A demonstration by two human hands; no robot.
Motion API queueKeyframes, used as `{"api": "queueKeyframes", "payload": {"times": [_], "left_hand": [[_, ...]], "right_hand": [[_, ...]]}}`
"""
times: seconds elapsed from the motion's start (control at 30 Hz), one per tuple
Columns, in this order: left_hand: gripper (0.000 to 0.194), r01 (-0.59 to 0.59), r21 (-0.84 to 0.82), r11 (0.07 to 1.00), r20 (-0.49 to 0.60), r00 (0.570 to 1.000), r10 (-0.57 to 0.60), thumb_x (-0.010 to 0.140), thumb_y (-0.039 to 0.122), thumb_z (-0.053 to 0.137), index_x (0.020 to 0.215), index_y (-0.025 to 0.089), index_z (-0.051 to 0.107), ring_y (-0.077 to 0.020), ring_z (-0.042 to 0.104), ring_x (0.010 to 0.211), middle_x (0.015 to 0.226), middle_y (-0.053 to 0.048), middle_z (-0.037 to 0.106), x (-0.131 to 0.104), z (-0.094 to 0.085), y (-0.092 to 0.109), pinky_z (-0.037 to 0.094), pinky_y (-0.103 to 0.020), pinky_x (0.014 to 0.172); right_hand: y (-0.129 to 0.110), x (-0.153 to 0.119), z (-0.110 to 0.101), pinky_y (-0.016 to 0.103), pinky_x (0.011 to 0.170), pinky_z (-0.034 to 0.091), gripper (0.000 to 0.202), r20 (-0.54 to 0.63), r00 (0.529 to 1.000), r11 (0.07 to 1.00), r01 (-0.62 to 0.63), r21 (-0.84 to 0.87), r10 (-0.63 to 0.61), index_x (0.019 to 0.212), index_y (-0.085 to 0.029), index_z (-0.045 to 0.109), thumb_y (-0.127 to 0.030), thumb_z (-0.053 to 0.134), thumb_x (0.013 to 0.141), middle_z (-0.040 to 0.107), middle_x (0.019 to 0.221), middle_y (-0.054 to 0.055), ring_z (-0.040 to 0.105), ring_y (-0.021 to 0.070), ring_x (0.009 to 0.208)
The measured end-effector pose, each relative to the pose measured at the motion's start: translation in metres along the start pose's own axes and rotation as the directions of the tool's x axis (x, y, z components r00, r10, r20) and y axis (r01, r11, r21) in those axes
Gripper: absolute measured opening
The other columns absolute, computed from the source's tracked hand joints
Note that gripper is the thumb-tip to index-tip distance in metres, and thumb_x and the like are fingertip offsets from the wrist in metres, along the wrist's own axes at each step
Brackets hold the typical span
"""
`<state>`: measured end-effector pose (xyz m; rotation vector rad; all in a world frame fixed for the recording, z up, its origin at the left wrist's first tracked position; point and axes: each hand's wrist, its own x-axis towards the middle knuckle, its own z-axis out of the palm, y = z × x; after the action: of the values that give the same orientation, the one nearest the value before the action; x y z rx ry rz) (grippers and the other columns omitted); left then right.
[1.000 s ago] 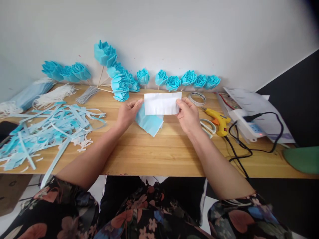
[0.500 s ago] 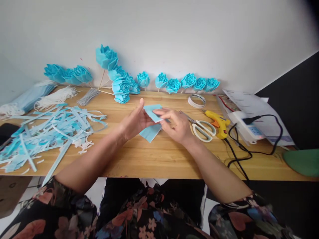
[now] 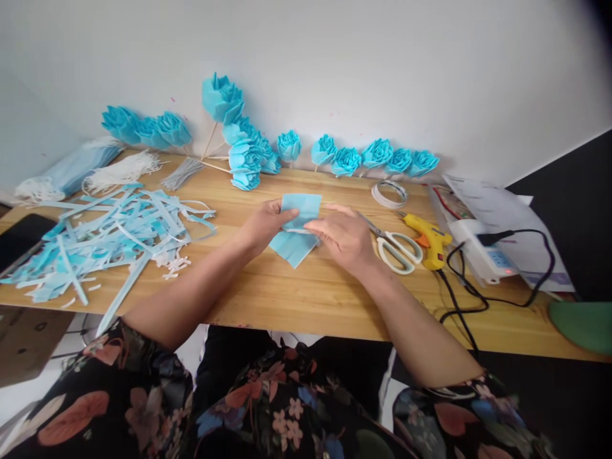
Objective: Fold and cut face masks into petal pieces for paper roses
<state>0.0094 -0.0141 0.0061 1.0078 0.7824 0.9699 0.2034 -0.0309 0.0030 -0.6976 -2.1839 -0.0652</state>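
A light-blue square of mask fabric (image 3: pixel 306 204) is held up over the middle of the table. My left hand (image 3: pixel 265 224) pinches its left side, the thumb lying across the front. At the lower right edge, my right hand (image 3: pixel 345 239) grips the same piece between thumb and fingers; a pale, thin fold or edge shows there. Beneath both hands another light-blue fabric piece (image 3: pixel 293 250) lies on the wood, one corner pointing toward me and its upper part covered. To the right of my right hand are white-handled scissors (image 3: pixel 399 250), their blades partly hidden behind it.
Cut blue and white strips (image 3: pixel 119 236) are heaped at left, near a phone (image 3: pixel 23 239). Face masks (image 3: pixel 76 169) and grey wires (image 3: pixel 182 173) lie behind. Blue fabric flowers (image 3: pixel 377 153) line the wall. A tape roll (image 3: pixel 389 194), yellow glue gun (image 3: pixel 433 242) and power strip (image 3: pixel 488 252) occupy the right.
My left hand has gone from fingers spread beneath the fabric to pinching its left side. The held piece now stands more upright and faces me. The whole view has shifted slightly.
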Motion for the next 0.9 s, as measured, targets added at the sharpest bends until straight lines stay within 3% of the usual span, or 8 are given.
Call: {"api": "queueKeyframes", "payload": {"times": [0.13, 0.23, 0.37, 0.57, 0.77, 0.9], "left_hand": [[0.018, -0.021, 0.162, 0.987, 0.042, 0.999, 0.014, 0.076, 0.027, 0.074, 0.086, 0.013, 0.073, -0.0140, 0.065, 0.069, 0.078, -0.003, 0.073, -0.004, 0.006, 0.000, 0.050, -0.025, 0.066], [0.019, -0.057, 0.243, 0.968, 0.093, 0.995, 0.035, 0.076, 0.030, 0.074, 0.086, 0.014, 0.073, -0.0149, 0.066, 0.072, 0.080, -0.003, 0.074, -0.006, 0.011, 0.002, 0.051, -0.026, 0.068], [0.024, -0.105, 0.332, 0.937, 0.154, 0.986, 0.056, 0.076, 0.036, 0.074, 0.083, 0.014, 0.073, -0.0136, 0.064, 0.070, 0.076, -0.002, 0.072, -0.009, 0.015, 0.005, 0.049, -0.024, 0.066], [0.029, -0.128, 0.398, 0.908, 0.163, 0.984, 0.067, 0.076, 0.042, 0.073, 0.078, 0.013, 0.071, -0.0116, 0.058, 0.064, 0.070, -0.001, 0.068, -0.007, 0.014, 0.001, 0.045, -0.023, 0.061], [0.046, -0.154, 0.342, 0.927, 0.087, 0.987, 0.132, 0.083, 0.058, 0.061, 0.076, 0.014, 0.070, -0.0162, 0.062, 0.070, 0.072, -0.005, 0.068, -0.007, 0.012, 0.006, 0.047, -0.025, 0.061], [0.042, -0.160, 0.372, 0.914, 0.063, 0.987, 0.148, 0.077, 0.055, 0.071, 0.083, 0.014, 0.072, -0.0169, 0.063, 0.074, 0.077, -0.006, 0.070, -0.010, 0.014, 0.012, 0.046, -0.024, 0.062]], "right_hand": [[0.005, 0.002, -0.008, 0.041, 0.095, 0.050, 0.013, -0.098, 0.992, 0.996, -0.079, -0.031, 0.076, 0.095, -0.030, 0.072, -0.022, 0.062, 0.092, 0.074, 0.085, -0.002, 0.068, 0.0164, 0.083], [0.004, 0.004, -0.013, 0.043, 0.092, 0.051, 0.012, -0.160, 0.979, 0.992, -0.129, 0.007, 0.128, 0.094, -0.031, 0.073, -0.024, 0.064, 0.090, 0.072, 0.099, 0.001, 0.066, 0.0197, 0.096], [0.000, 0.004, -0.012, 0.041, 0.088, 0.054, 0.011, -0.126, 0.972, 0.977, -0.188, 0.098, 0.200, 0.093, -0.027, 0.072, -0.022, 0.063, 0.090, 0.070, 0.117, 0.004, 0.066, 0.0215, 0.105], [0.000, 0.004, -0.007, 0.033, 0.077, 0.055, 0.009, -0.097, 0.963, 0.960, -0.233, 0.156, 0.250, 0.090, -0.024, 0.071, -0.019, 0.063, 0.090, 0.074, 0.090, 0.001, 0.069, 0.0167, 0.085], [0.002, 0.001, -0.007, 0.034, 0.078, 0.055, 0.020, -0.084, 0.927, 0.926, -0.354, 0.129, 0.366, 0.106, -0.026, 0.069, -0.021, 0.066, 0.086, 0.073, 0.090, 0.000, 0.068, 0.0169, 0.083], [0.001, 0.001, -0.007, 0.035, 0.080, 0.055, 0.021, -0.065, 0.910, 0.908, -0.399, 0.125, 0.409, 0.108, -0.028, 0.069, -0.024, 0.065, 0.088, 0.073, 0.091, 0.001, 0.067, 0.0178, 0.083]]}}
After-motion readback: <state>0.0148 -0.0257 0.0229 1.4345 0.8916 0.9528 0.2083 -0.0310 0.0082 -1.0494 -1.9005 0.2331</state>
